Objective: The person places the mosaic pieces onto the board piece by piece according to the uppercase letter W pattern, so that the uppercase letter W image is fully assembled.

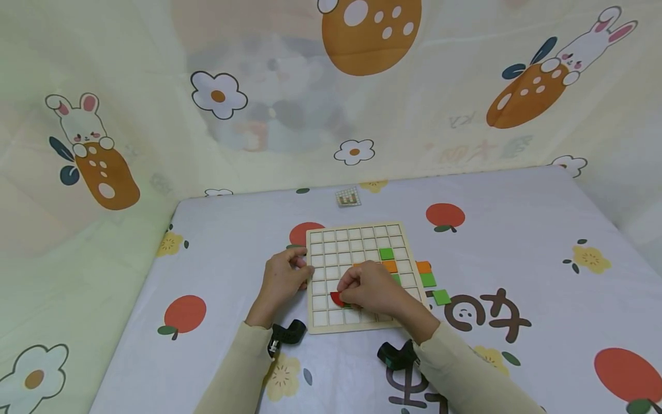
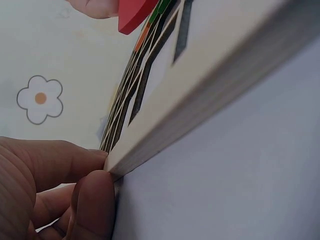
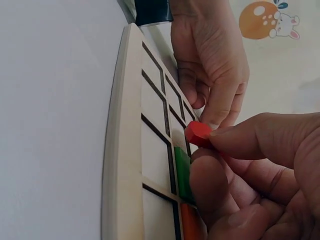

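A square wooden grid board (image 1: 320, 317) lies on the table, and its left edge is pinched between the thumb and fingers of my left hand (image 1: 281, 275). My right hand (image 1: 374, 288) is over the board's lower middle, holding a red tile (image 3: 199, 134) between thumb and fingertips. That tile is tilted just above the cells. Beside it, a green tile (image 3: 183, 172) and an orange tile (image 3: 191, 222) sit in the grid. Farther up are another green tile (image 1: 386, 253) and an orange one (image 1: 389, 266); the right hand hides part of this pattern.
Off the board's right edge lie a loose orange tile (image 1: 423, 267) and green tiles (image 1: 442, 297). A small card with a grid picture (image 1: 348, 197) is behind the board. Printed cloth (image 1: 248, 167) hangs at the back of the table.
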The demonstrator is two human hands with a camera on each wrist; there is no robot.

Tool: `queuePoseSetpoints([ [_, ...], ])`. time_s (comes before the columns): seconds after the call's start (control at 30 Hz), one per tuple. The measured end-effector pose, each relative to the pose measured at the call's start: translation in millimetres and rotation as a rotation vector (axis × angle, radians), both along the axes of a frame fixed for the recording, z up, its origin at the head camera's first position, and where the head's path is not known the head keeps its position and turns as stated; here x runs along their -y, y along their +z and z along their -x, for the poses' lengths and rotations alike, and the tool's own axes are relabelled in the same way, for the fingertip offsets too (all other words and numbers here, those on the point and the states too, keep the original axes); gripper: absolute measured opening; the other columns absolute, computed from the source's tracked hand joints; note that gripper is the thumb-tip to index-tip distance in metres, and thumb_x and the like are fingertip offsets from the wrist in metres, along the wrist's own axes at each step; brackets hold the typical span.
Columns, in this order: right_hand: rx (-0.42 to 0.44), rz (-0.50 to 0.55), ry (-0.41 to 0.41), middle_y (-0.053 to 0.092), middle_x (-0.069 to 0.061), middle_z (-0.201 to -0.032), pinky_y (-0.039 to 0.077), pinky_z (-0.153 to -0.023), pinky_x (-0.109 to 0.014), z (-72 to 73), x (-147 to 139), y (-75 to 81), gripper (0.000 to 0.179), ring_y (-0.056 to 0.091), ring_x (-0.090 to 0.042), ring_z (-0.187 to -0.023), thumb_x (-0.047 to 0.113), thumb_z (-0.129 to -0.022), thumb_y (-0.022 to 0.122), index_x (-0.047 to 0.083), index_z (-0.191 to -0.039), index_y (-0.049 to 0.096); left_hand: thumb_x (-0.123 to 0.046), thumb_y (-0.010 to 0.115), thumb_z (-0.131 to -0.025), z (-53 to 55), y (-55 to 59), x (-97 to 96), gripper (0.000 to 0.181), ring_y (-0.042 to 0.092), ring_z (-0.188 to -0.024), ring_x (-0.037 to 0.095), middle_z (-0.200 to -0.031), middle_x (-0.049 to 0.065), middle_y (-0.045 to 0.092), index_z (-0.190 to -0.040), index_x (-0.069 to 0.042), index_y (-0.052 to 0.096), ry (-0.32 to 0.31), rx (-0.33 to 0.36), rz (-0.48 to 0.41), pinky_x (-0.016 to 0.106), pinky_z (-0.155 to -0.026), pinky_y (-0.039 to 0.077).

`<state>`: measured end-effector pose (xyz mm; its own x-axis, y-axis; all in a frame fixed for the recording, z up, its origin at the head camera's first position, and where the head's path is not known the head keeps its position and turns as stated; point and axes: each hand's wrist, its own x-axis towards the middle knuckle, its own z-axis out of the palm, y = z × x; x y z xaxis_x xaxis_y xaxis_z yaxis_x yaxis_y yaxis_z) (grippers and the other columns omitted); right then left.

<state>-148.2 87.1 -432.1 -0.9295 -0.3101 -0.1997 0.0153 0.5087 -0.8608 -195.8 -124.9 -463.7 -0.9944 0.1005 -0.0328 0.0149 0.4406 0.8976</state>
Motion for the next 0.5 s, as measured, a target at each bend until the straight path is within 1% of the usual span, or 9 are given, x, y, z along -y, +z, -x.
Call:
queuePoseSetpoints([
  [0.27,-0.016,-0.039,-0.002,0.065,0.002,-0.067,0.046,-0.054,-0.026,1.1,4.4,1.7,0.009,0.057,-0.012,-0.055,0.004,-0.086,0.074,0.010,-0.080,0.076,0.001,0.073,-0.087,-1.0,2.6,-1.1,0.041,0.058,-0.052,0.010,-0.088,0.009,0.064,-0.128,0.004,0.069,-0.001,0.010,-0.002,0.024,-0.050,0.056],
  [0.5,-0.045,-0.094,0.007,0.066,0.004,-0.069,0.046,-0.054,-0.025,1.5,8.5,2.4,0.010,0.056,-0.012,-0.060,0.002,-0.085,0.074,0.010,-0.079,0.076,0.001,0.074,-0.088,-1.1,1.8,-0.5,0.040,0.058,-0.052,0.009,-0.087,0.009,0.063,-0.127,0.004,0.069,0.001,0.012,0.000,0.023,-0.050,0.055],
])
